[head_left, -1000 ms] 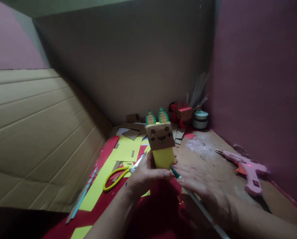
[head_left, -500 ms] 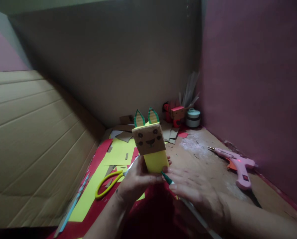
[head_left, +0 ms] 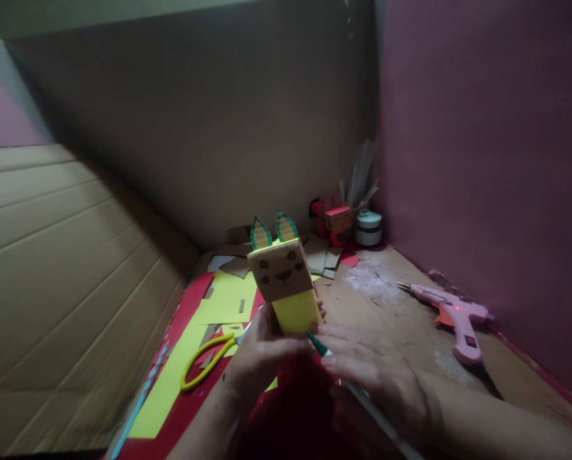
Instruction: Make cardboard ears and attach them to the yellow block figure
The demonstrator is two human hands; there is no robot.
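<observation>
A cardboard animal figure (head_left: 283, 276) stands upright in my left hand (head_left: 255, 348), which is closed round its lower end. It has a brown face with drawn eyes and mouth, a yellow body and two pointed ears edged in green. My right hand (head_left: 367, 364) is closed on a marker (head_left: 318, 344) with a green tip and a pale barrel. That tip is at the bottom edge of the yellow body; I cannot tell whether it touches. Right fingertips rest by the figure's lower right corner. Yellow-handled scissors (head_left: 206, 363) lie just left of my left hand, their blades mostly hidden.
A pink glue gun (head_left: 458, 316) with a lit red light lies at the right. Behind are a red cardboard figure (head_left: 338, 223), a pale lidded pot (head_left: 369, 228) and cardboard scraps (head_left: 321, 252). Yellow paper (head_left: 225, 297) and a blue striped stick (head_left: 139, 402) lie left.
The view has shifted slightly, so most things appear a little further left. My hands, the figure and the marker keep nearly the same positions relative to each other.
</observation>
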